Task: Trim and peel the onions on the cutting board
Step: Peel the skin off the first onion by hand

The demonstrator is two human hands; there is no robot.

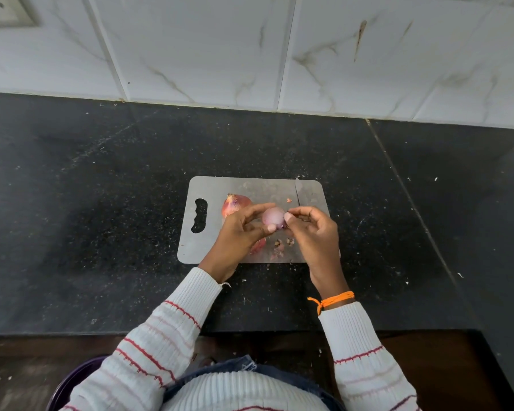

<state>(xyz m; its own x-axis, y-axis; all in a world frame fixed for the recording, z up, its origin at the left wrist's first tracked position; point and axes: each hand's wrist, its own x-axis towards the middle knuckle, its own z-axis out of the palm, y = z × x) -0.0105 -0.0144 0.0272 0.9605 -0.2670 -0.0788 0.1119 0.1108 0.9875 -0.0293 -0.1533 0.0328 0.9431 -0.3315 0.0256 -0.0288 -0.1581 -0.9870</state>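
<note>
While both hands hold it above the cutting board (208,244), a peeled onion (272,218) sits between their fingertips.

The left hand (244,229) curls its thumb and fingers around the pale onion's left side, and the right hand (312,229) pinches at its right end, where a bit of dark skin shows. An unpeeled onion (235,204) lies on the board just behind the left hand. A knife (301,194) rests on the board's far right part, blade pointing away. Skin scraps (282,244) lie on the board beneath the hands. An orange thread (333,301) circles the right wrist.

Left hand (244,229), right hand (312,229): curled, pinching grip.
</note>
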